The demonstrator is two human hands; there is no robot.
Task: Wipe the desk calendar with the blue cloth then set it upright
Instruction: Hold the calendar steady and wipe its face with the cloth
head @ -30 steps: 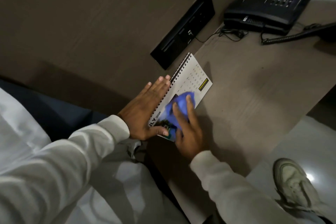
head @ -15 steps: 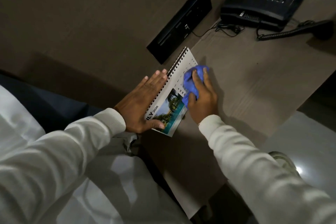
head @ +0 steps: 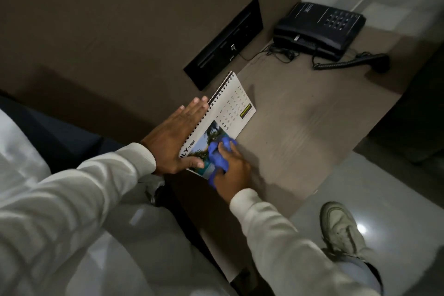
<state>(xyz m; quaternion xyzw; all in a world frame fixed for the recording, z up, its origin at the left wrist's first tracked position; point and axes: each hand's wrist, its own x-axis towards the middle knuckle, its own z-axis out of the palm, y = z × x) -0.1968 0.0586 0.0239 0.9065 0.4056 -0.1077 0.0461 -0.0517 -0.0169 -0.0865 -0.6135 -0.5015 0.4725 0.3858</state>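
The spiral-bound desk calendar (head: pixel 230 108) lies flat on the wooden desk (head: pixel 300 127), its binding toward the wall, with a palm-tree photo and a date grid on the page. My left hand (head: pixel 175 137) presses flat along the spiral edge, thumb resting on the calendar's near corner. My right hand (head: pixel 230 170) holds the bunched blue cloth (head: pixel 218 155) against the photo at the calendar's near end. The cloth covers part of the picture.
A black telephone (head: pixel 319 29) sits at the far end of the desk, its handset (head: pixel 367 61) off the cradle on a coiled cord. A black socket panel (head: pixel 228 43) is set in the brown wall. A shoe (head: pixel 341 228) stands on the glossy floor to the right.
My right hand has slid the blue cloth from the far date grid back to the near photo end. The left hand stays pressed on the spiral edge.
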